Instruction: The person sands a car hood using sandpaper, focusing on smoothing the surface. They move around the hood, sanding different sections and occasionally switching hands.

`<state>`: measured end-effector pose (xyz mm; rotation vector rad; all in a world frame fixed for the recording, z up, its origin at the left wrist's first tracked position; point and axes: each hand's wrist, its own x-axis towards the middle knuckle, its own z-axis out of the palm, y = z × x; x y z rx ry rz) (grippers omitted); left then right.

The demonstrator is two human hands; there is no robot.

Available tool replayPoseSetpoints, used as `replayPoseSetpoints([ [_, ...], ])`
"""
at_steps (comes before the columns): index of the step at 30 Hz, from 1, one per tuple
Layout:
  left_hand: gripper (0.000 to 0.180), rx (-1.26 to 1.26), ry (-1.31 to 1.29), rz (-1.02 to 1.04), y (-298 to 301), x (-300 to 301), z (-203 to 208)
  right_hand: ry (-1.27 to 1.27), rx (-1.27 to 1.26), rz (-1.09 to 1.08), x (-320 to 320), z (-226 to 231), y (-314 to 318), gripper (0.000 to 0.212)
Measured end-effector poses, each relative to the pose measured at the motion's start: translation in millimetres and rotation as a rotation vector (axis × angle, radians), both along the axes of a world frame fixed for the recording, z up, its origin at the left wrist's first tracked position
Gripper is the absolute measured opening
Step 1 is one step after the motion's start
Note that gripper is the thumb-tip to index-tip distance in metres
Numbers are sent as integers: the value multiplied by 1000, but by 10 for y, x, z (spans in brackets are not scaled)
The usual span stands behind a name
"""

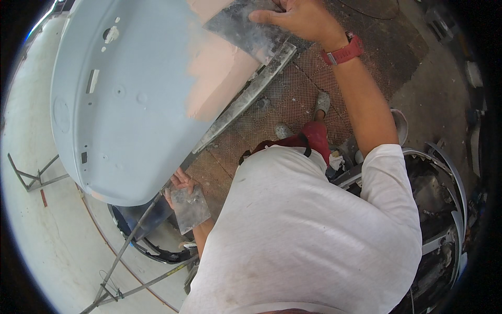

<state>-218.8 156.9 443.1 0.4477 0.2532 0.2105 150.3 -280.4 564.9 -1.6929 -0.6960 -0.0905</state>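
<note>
A large light-blue-grey car body panel (141, 89) fills the upper left, with cutouts and round dimples. Pinkish filler (222, 73) coats its right side. My right hand (300, 20) grips a thin, dusty dark-grey sheet (246, 29) against the filler; its thumb lies on top, and some fingers are cut off by the upper edge. At the panel's lower tip, my left hand (183, 183) has its fingers bent around a small, cloudy grey square plate (191, 209). The plate covers part of the palm and wrist.
A dusty metal bar (248, 97) runs along the panel's right edge. Metal stand legs (128, 246) reach out at lower left, beside a dark curved car part (162, 254). More car parts (434, 199) lie at right. Patterned mats (282, 78) cover the floor.
</note>
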Motion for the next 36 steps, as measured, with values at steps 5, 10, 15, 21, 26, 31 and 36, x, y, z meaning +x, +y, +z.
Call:
replayPoseSetpoints([
  [5, 75, 0, -2, 0, 3, 1, 11, -88, -163, 5, -11, -59, -56, 40],
  [10, 76, 6, -6, 8, -6, -27, 33, 24, -164, -51, -155, 26, -88, 40],
  [15, 76, 8, -10, 10, -2, -42, 58, -125, 32, 34, 43, -476, 8, 51],
  [21, 76, 8, -10, 23, 9, -89, 45, -17, 117, 41, -95, -499, 12, 49],
  [26, 76, 7, -13, 31, 15, -110, 47, 97, 141, 137, -281, -558, 100, 43],
  [31, 76, 3, -15, 35, 27, -119, 43, 273, 103, 185, -508, -609, 187, 44],
  [36, 77, 3, -25, 48, 40, -124, 43, 95, -184, 183, -722, -779, 236, 51],
])
